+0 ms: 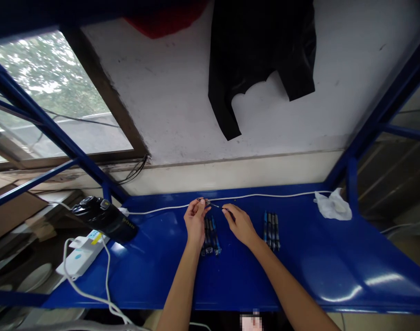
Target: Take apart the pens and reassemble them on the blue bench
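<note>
My left hand [195, 220] is closed in a pinch on a slim pen piece [215, 205], whose thin pale end points right toward my other hand. My right hand [240, 223] pinches a small dark pen part [226, 209], with a narrow gap between the two pieces. Both hands hover over the blue tabletop. Below and between them lies a group of dark and blue pens [213, 234], partly hidden by my left hand. Right of my right forearm, another row of several pens [271, 230] lies side by side.
A black bottle [106, 218] lies tilted at the left beside a white power strip [83, 255] with cables. A white cord [265, 195] runs along the table's back. Crumpled white tissue [333, 204] rests at the back right. Blue frame posts [351, 179] flank the table; dark clothing [261, 41] hangs above.
</note>
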Motion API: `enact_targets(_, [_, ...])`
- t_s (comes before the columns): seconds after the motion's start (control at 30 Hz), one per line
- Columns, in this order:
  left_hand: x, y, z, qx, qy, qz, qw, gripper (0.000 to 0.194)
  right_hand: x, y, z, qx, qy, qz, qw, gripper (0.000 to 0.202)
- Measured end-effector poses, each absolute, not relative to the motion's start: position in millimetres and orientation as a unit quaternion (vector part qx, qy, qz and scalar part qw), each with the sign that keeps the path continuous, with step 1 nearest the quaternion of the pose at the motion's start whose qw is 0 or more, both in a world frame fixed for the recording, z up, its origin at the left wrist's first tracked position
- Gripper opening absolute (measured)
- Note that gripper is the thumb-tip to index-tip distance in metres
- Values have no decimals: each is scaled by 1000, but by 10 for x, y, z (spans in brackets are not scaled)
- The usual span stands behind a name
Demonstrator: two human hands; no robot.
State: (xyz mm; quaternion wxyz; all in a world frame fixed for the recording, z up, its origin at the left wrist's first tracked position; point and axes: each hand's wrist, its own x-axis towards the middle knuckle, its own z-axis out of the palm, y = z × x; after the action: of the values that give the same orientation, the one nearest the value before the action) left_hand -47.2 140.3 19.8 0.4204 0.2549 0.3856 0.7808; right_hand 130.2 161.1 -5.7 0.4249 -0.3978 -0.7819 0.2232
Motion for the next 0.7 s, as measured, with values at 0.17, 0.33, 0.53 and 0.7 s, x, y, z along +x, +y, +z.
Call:
enact_targets(0.17, [-442, 1381, 200, 306, 408, 751, 420, 38, 1294, 1598, -39, -396, -783, 224, 424, 28])
enact_targets(0.33, [-357, 1359, 160, 420, 437, 642, 470, 38, 1299, 1594, -17, -382, -782, 235, 433, 25])
enact_targets(0.53, [-301, 1344, 145, 464, 450, 610, 458, 36, 1296, 1610, -77, -400, -765, 267, 428, 17])
enact_targets(0.7, [-387, 1370, 136, 445, 469, 654, 393, 40, 1290, 1642, -124, -419, -760, 248, 431, 24])
